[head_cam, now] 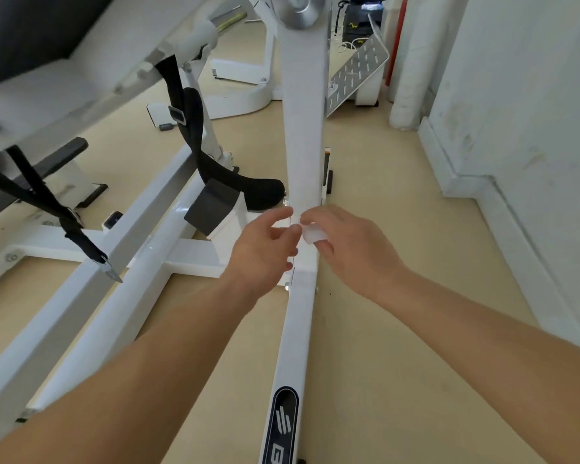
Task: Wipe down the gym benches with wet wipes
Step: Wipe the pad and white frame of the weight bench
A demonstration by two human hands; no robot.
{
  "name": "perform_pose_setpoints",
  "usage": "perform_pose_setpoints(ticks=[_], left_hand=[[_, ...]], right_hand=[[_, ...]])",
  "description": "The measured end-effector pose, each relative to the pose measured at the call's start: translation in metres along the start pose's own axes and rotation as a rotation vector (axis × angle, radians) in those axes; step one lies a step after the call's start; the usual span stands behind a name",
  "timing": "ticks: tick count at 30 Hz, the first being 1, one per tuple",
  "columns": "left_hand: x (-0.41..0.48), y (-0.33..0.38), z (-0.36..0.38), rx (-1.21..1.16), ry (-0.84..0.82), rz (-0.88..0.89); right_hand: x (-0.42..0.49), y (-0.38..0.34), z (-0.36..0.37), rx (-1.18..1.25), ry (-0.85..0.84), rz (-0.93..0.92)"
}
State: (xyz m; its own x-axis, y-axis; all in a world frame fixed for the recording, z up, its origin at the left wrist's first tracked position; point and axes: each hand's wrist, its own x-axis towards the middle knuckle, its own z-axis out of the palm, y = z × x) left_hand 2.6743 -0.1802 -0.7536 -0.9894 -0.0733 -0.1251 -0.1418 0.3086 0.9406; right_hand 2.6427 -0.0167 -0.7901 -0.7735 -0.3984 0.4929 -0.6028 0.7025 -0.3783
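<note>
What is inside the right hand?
A small crumpled white wipe shows at the fingertips of the right hand. The palm faces down, so anything more tucked under it is hidden.

Crumpled white wipe (313,235) at white bench upright (303,145) base

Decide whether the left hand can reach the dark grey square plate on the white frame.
Probably yes: the left hand holds nothing, and the dark grey square plate sits close beside it, nothing between.
</note>
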Motion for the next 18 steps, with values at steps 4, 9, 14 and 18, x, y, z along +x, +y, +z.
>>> perform_pose_setpoints(ticks=[4,9,14,18], left_hand=[[-0.011,0.015,0.014,-0.180,-0.119,0.026],[-0.013,0.021,0.025,-0.289,-0.018,0.001],[-0.013,0.034,0.032,-0.253,0.084,0.032],[-0.004,0.046,0.034,-0.106,0.181,0.096]], right_hand=[[-0.019,-0.011,-0.028,0.267,0.197,0.171],[-0.037,-0.017,-0.044,0.508,0.099,0.346],[-0.030,-0.019,-0.048,0.859,0.133,0.554],[-0.001,-0.014,-0.049,0.756,0.304,0.629]])
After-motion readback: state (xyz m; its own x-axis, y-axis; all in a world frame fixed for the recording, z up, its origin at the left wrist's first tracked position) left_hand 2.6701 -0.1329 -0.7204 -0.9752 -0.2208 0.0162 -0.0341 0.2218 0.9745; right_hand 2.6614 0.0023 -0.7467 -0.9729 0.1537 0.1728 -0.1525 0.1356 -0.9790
